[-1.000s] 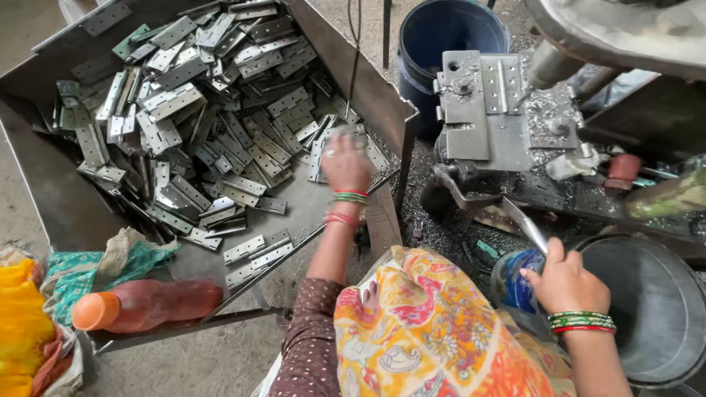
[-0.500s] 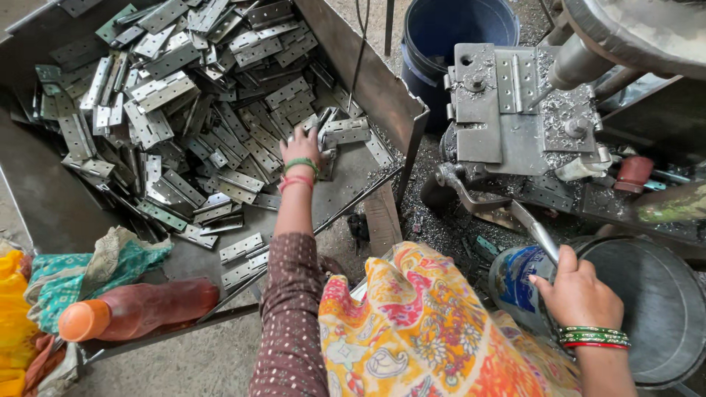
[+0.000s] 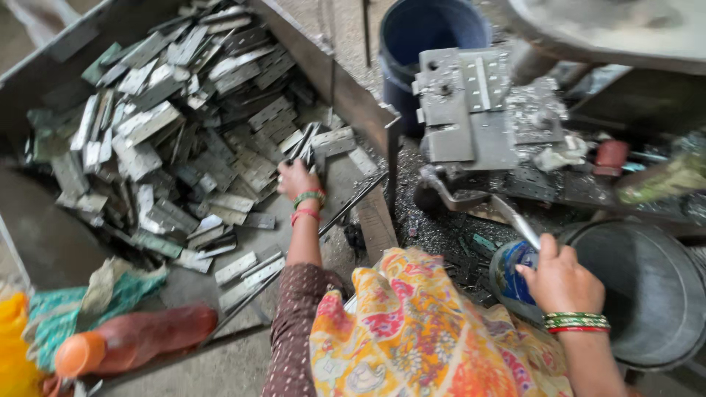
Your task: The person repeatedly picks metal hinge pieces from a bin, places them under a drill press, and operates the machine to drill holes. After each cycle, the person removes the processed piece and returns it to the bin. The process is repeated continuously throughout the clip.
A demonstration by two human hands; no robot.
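At the far left a yellow cloth (image 3: pixel 15 345) is seen, and just beside it a red plastic bottle (image 3: pixel 132 340) with an orange cap lies on its side, near a green cloth (image 3: pixel 110 290). Behind them a large metal tray (image 3: pixel 44 242) is filled with a heap of flat metal hinges (image 3: pixel 184 125), grey and with small holes. The heap covers mostly the far and left part of the tray, while a few single hinges are scattered near its front edge.

The left hand (image 3: pixel 298 180) is stretched into the tray, at the right border of the heap. Its fingers (image 3: pixel 288 170) are closed around several hinge pieces (image 3: pixel 312 143), which stick out above the hand. Green and red bangles are worn on this wrist.

To the right of the tray wall a blue bucket (image 3: pixel 434 37) is placed on the floor. Next to it a grey press machine (image 3: pixel 478 110) is seen, with metal chips lying around its base.

The right hand (image 3: pixel 562 279) is laid on a small blue round container (image 3: pixel 515 268), and the fingers are curled over its rim; a metal rod (image 3: pixel 518 220) stands just beside them, but it cannot be told whether it is gripped. At the far right a big grey metal basin (image 3: pixel 654 294) is placed, touching almost the hand.
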